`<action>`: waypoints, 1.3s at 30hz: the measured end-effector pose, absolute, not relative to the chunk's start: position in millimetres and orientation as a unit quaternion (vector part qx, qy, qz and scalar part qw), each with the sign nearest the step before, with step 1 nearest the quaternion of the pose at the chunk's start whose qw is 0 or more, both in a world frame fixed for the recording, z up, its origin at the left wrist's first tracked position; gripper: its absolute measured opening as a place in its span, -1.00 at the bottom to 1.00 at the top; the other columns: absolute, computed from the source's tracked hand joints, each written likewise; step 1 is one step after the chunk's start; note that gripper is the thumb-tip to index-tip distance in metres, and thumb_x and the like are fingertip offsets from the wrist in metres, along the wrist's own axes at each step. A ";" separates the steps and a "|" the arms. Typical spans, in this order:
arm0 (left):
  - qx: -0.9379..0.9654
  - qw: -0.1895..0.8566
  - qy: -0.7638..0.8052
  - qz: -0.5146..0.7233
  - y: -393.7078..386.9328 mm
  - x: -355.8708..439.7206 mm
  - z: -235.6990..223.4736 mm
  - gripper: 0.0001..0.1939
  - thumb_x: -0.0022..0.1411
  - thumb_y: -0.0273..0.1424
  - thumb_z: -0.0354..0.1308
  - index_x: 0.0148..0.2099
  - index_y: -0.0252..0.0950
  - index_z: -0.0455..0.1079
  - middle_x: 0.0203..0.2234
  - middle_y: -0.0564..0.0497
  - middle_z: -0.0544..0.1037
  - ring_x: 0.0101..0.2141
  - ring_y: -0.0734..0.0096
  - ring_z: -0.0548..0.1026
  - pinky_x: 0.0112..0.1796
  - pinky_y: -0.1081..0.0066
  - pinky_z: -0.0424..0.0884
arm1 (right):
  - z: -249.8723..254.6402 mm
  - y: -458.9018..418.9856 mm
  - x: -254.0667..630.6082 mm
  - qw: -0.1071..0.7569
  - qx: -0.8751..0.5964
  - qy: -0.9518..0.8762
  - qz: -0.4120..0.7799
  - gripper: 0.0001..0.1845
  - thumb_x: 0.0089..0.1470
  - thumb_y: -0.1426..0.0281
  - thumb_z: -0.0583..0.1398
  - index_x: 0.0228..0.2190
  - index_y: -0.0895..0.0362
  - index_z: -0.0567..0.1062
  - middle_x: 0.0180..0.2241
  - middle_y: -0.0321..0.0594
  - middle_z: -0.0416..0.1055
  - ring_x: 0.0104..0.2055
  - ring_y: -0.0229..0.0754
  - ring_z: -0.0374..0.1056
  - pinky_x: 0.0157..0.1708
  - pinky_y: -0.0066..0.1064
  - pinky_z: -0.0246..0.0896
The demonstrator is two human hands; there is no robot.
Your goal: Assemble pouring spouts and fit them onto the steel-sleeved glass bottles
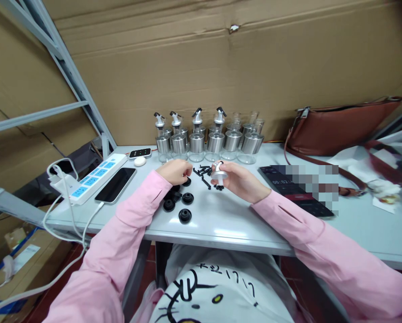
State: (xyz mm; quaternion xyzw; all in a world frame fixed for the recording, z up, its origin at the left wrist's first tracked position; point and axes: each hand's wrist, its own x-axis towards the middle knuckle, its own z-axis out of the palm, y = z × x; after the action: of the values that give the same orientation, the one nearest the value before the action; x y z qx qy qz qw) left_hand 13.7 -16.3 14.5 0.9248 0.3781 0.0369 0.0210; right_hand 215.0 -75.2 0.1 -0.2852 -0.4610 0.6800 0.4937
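My right hand (239, 179) grips a silver pourer spout (218, 172) with a pale stem pointing down. Small black lever pieces (205, 182) lie scattered beside and beneath it. To the left, my left hand (175, 172) is low over a group of black rubber stoppers (187, 198), its fingers curled together. One stopper (187, 181) shows right under those fingertips; whether they pinch anything is hidden. Behind both hands stand several glass bottles with steel sleeves (196, 143). Some front bottles carry silver pourers with black levers (197, 115); others at the right have bare necks.
At the left lie a power strip (98, 177), a dark-screened phone (116, 185), a small device (140, 153) and a round white object (139, 161). A phone with a timer (288, 188) and a brown bag (342, 128) are at the right. Cardboard (201, 67) backs the table.
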 end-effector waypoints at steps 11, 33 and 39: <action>0.918 -0.004 0.396 0.024 -17.1 14.9 14.3 -0.87 -0.01 -0.55 0.07 -0.38 -0.29 0.40 -0.43 0.02 0.49 -0.41 0.39 0.43 -0.41 0.47 0.26 | 1.0 -74.0 216.1 0.496 -0.291 -0.465 0.673 -0.92 -0.15 0.40 0.22 -0.54 0.16 0.42 -0.48 -0.33 0.26 -0.45 -0.33 0.17 -0.44 -0.44 0.13; 0.897 -0.229 0.173 0.337 -31.0 32.5 6.1 -0.93 0.06 -0.54 -0.07 -0.41 -0.28 0.16 -0.54 0.03 0.37 -0.53 0.42 0.28 -0.46 0.45 0.22 | -2.4 -71.3 216.8 0.495 -0.305 -0.474 0.661 -0.90 -0.17 0.41 0.22 -0.49 0.15 0.43 -0.48 -0.33 0.27 -0.44 -0.32 0.22 -0.52 -0.49 0.15; 0.900 -0.186 0.155 0.362 -34.2 32.4 6.7 -0.94 0.08 -0.52 -0.07 -0.34 -0.29 0.18 -0.53 0.05 0.37 -0.54 0.47 0.31 -0.45 0.47 0.26 | -0.1 -72.5 217.1 0.497 -0.300 -0.480 0.657 -0.91 -0.15 0.41 0.23 -0.49 0.14 0.41 -0.50 -0.35 0.31 -0.46 -0.32 0.29 -0.42 -0.46 0.21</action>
State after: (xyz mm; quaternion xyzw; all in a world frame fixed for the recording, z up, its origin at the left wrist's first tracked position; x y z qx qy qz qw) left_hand 32.4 -34.2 6.7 0.9004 0.1547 0.3616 -0.1859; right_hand 217.1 -72.5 -0.1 -0.3005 -0.4799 0.6573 0.4973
